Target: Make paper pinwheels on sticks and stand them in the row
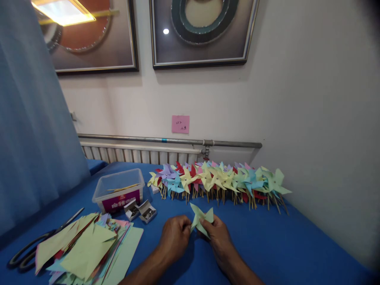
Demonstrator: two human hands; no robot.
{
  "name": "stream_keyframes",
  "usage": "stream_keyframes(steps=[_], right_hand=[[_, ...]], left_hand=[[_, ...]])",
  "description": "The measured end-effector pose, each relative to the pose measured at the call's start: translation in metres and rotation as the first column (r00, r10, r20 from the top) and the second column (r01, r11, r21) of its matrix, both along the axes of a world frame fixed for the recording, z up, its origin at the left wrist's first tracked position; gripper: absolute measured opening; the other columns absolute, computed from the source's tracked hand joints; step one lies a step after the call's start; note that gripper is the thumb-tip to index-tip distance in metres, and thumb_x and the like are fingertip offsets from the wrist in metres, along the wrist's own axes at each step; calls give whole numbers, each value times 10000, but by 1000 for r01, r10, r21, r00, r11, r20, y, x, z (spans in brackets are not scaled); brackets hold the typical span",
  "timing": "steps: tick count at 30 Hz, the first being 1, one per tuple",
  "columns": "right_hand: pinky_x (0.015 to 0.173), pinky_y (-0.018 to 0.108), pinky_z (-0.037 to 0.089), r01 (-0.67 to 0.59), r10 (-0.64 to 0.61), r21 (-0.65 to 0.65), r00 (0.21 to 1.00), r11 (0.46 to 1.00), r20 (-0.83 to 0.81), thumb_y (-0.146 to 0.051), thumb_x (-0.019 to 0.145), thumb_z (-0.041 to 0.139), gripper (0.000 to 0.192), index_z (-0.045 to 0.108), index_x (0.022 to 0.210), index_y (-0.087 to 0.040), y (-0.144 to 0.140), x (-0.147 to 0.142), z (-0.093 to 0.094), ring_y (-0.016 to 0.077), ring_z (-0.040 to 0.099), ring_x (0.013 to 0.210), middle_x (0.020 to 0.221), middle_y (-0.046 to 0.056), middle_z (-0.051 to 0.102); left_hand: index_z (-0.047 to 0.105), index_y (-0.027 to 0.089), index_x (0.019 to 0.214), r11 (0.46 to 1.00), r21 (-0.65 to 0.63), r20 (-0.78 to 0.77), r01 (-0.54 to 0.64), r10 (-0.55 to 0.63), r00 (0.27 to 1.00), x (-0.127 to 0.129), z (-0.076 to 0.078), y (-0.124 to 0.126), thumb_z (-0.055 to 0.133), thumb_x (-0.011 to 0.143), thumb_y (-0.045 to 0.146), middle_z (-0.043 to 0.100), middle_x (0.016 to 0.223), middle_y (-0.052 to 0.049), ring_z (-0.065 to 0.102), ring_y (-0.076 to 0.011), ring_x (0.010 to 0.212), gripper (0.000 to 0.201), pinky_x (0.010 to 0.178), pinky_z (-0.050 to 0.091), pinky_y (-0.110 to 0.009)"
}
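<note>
Both hands work at the near middle of the desk, which is covered in blue cloth. Left hand and right hand each pinch a light green paper pinwheel between fingertips, left hand at its left edge, right hand at its lower right. The pinwheel is held just above the cloth, its face tilted up toward the camera; pointed blades fan outward, one tip up-left, one up-right. No stick is visible on it, so no clear long axis. Toward the far edge of the desk, a long row of finished pinwheels in yellow, green, blue, purple, pink and red runs left to right along the wall, sticks pointing toward the near edge. Left of the row sits a clear plastic box with thin wooden sticks inside and a red label on its side. Two small open boxes of pins lie just beside it on the near side. At the near left corner, a loose pile of coloured paper squares, with black-handled scissors touching its left edge. Room: white wall, a small pink note, a grey pipe over a white radiator, two framed pictures above, and a blue curtain at left.
</note>
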State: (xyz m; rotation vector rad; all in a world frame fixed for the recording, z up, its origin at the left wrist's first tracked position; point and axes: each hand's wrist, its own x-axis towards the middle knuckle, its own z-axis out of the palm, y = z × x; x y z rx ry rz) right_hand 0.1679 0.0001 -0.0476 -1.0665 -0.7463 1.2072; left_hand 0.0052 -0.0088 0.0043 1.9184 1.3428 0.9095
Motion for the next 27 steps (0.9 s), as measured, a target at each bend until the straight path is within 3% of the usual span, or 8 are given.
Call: stream_keyframes(steps=[11,17,22,27], right_hand=[[577,276,518,2,-2,-9,1000,1000,22,-461,593,879,423,723,874,-186,1,1,-3,171,618,595,698,1,710],[605,292,540,-1,1,-15,1000,1000,8,-441,568,895,442,724,886,-185,-1,2,6,180,635,604,715,3,733],[600,304,550,105,-104,-17,994,994,39,-421,535,880,401,712,821,-195,4,13,15,192,649,597,684,2,731],[579,309,551,148,-146,-28,988,989,45,-421,517,869,396,710,802,-197,10,23,12,209,661,592,673,13,736]], left_hand=[[696,162,718,1000,1,-3,0,0,1000,1,1,-1,503,794,117,626,657,9,556,-146,673,212,635,316,-246],[714,166,752,1000,-21,-11,20,-20,1000,-1,1,1,509,817,141,661,692,-1,581,-153,697,216,652,335,-252],[734,179,810,1000,-6,-74,-25,25,997,-7,1,7,542,842,177,699,773,-16,604,-167,761,195,692,354,-261],[744,191,822,1000,12,-192,-7,10,981,-12,1,9,571,820,161,704,872,-30,614,-176,853,176,753,359,-266]])
